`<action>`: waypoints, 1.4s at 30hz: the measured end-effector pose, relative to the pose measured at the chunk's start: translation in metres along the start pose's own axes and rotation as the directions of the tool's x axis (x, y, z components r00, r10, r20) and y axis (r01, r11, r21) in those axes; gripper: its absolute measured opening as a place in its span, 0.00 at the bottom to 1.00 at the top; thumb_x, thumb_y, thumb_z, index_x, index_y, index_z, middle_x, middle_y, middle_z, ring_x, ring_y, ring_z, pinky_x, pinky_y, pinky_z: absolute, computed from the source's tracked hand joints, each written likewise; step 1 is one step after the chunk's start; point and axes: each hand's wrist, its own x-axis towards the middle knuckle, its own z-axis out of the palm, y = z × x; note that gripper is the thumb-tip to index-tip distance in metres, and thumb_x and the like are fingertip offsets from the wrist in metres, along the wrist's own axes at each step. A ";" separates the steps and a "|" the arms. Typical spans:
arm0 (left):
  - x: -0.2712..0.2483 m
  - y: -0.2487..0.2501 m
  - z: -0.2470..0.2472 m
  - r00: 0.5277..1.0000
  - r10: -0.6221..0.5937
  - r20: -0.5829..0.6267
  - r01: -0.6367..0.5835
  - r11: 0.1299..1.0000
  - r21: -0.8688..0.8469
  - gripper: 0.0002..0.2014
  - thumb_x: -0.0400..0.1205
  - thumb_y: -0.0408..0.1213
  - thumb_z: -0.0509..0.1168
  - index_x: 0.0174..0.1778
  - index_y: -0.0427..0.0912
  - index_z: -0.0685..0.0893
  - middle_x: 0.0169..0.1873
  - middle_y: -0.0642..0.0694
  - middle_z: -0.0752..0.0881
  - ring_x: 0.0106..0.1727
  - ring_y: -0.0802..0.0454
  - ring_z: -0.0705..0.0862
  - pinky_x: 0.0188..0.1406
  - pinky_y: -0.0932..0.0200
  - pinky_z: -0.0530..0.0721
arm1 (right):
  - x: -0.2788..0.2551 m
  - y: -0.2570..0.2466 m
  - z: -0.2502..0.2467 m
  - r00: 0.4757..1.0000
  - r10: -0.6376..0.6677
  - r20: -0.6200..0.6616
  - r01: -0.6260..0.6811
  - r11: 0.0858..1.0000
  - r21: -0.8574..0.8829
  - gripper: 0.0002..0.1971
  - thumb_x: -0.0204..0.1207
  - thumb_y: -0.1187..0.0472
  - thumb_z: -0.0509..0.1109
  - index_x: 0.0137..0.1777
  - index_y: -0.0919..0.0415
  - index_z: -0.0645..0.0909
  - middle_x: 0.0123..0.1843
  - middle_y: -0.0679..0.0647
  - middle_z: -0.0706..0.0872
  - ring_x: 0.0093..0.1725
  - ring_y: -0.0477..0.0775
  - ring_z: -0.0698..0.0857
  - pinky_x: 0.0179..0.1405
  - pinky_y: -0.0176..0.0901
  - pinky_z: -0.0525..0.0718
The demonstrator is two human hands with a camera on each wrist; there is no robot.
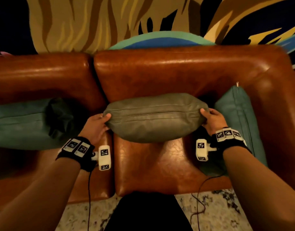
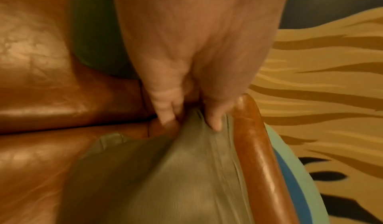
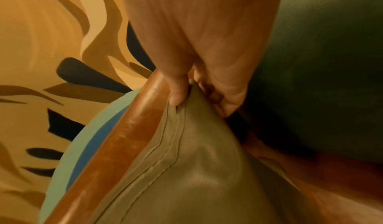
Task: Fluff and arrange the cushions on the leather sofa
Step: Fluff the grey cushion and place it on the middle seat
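Two teal cushions (image 1: 18,120) flank olive cushion (image 1: 155,117) (hands (image 1: 96,125) gripping ends).

Both arms reach forward, wrists strapped with marker bands. The left hand (image 1: 96,125) and right hand (image 1: 213,121) each pinch an opposite end of the olive cushion (image 1: 155,117), thumbs on top.

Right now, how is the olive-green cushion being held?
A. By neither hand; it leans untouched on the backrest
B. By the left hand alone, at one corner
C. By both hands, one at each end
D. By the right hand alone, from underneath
C: the head view shows the left hand gripping one end of the olive-green cushion and the right hand gripping the other, with the wrist views showing pinched corners.
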 end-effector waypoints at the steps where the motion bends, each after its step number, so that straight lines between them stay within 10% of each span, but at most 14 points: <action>1: 0.002 0.005 0.001 1.000 -0.001 0.029 0.001 1.000 0.021 0.08 0.88 0.30 0.62 0.56 0.33 0.86 0.45 0.45 0.94 0.47 0.54 0.93 0.41 0.62 0.90 | 0.001 -0.006 -0.004 0.999 -0.036 -0.016 0.035 0.999 -0.020 0.02 0.79 0.65 0.74 0.48 0.58 0.85 0.49 0.58 0.91 0.53 0.60 0.89 0.56 0.58 0.89; 9: 0.037 0.020 0.043 0.998 0.016 0.054 -0.034 0.941 0.336 0.11 0.89 0.37 0.63 0.56 0.31 0.84 0.56 0.30 0.88 0.48 0.45 0.90 0.39 0.57 0.92 | 0.017 -0.045 -0.038 0.983 -0.049 -0.176 0.035 0.996 -0.079 0.15 0.74 0.56 0.81 0.40 0.56 0.75 0.36 0.52 0.81 0.38 0.50 0.81 0.35 0.44 0.83; 14: 0.044 0.018 0.043 0.999 0.023 0.039 -0.033 0.958 0.285 0.08 0.88 0.35 0.63 0.52 0.35 0.86 0.51 0.38 0.89 0.50 0.48 0.89 0.47 0.56 0.91 | 0.035 -0.032 -0.052 0.987 -0.080 -0.139 0.066 0.993 -0.098 0.15 0.74 0.60 0.80 0.33 0.53 0.75 0.31 0.49 0.83 0.34 0.47 0.82 0.31 0.39 0.85; 19: 0.049 0.015 0.049 0.999 -0.042 -0.029 0.047 0.972 0.231 0.11 0.86 0.38 0.67 0.58 0.34 0.86 0.59 0.34 0.89 0.58 0.42 0.89 0.64 0.42 0.86 | 0.027 -0.028 -0.024 0.870 -0.296 -0.394 0.100 0.889 -0.446 0.13 0.74 0.67 0.73 0.59 0.66 0.86 0.57 0.66 0.88 0.57 0.63 0.86 0.63 0.52 0.81; 21: 0.047 0.010 0.050 0.997 -0.054 -0.060 0.066 0.977 0.205 0.19 0.81 0.45 0.73 0.62 0.35 0.86 0.60 0.38 0.90 0.62 0.42 0.89 0.64 0.41 0.86 | 0.004 -0.024 0.010 0.751 -0.573 -0.328 0.268 0.719 -0.641 0.22 0.74 0.72 0.66 0.69 0.67 0.81 0.67 0.67 0.83 0.70 0.67 0.81 0.75 0.54 0.75; 23: 0.046 0.004 0.054 0.997 -0.049 -0.055 0.061 0.969 0.239 0.25 0.73 0.52 0.79 0.61 0.40 0.87 0.56 0.42 0.92 0.59 0.45 0.91 0.61 0.43 0.88 | -0.028 -0.007 0.069 0.679 -0.731 0.066 0.532 0.428 -0.730 0.28 0.72 0.68 0.65 0.75 0.66 0.77 0.75 0.66 0.78 0.78 0.67 0.73 0.82 0.59 0.67; 27: 0.052 -0.005 0.061 0.994 -0.010 -0.108 0.032 0.979 0.203 0.15 0.76 0.39 0.78 0.57 0.39 0.90 0.52 0.38 0.93 0.55 0.40 0.92 0.62 0.40 0.88 | -0.064 0.046 0.168 0.519 -0.452 0.725 0.794 -0.059 -0.605 0.28 0.84 0.53 0.57 0.85 0.56 0.66 0.86 0.58 0.67 0.87 0.61 0.62 0.87 0.61 0.53; 32: 0.053 -0.005 0.058 0.992 -0.046 -0.115 0.062 0.988 0.138 0.07 0.81 0.31 0.73 0.55 0.36 0.88 0.52 0.34 0.92 0.54 0.39 0.91 0.56 0.47 0.90 | -0.010 0.062 0.119 0.630 -0.371 0.682 0.595 -0.334 -0.731 0.30 0.85 0.41 0.45 0.87 0.42 0.60 0.88 0.49 0.64 0.88 0.54 0.59 0.85 0.61 0.42; 38: 0.045 -0.007 0.051 0.991 -0.132 -0.029 0.134 0.986 0.101 0.15 0.82 0.34 0.72 0.64 0.35 0.86 0.57 0.38 0.91 0.58 0.44 0.90 0.52 0.54 0.89 | 0.026 0.021 -0.015 0.848 -0.482 0.219 0.213 -0.068 -0.975 0.32 0.85 0.36 0.48 0.88 0.43 0.53 0.90 0.55 0.58 0.88 0.63 0.54 0.83 0.71 0.46; 42: 0.044 0.003 0.049 0.991 -0.058 -0.117 0.068 0.994 0.080 0.09 0.81 0.32 0.74 0.54 0.33 0.87 0.51 0.36 0.91 0.49 0.46 0.93 0.43 0.57 0.91 | 0.029 -0.007 -0.051 0.876 -0.460 -0.143 0.138 0.525 -0.839 0.32 0.81 0.46 0.71 0.80 0.62 0.73 0.71 0.71 0.80 0.72 0.72 0.77 0.70 0.61 0.75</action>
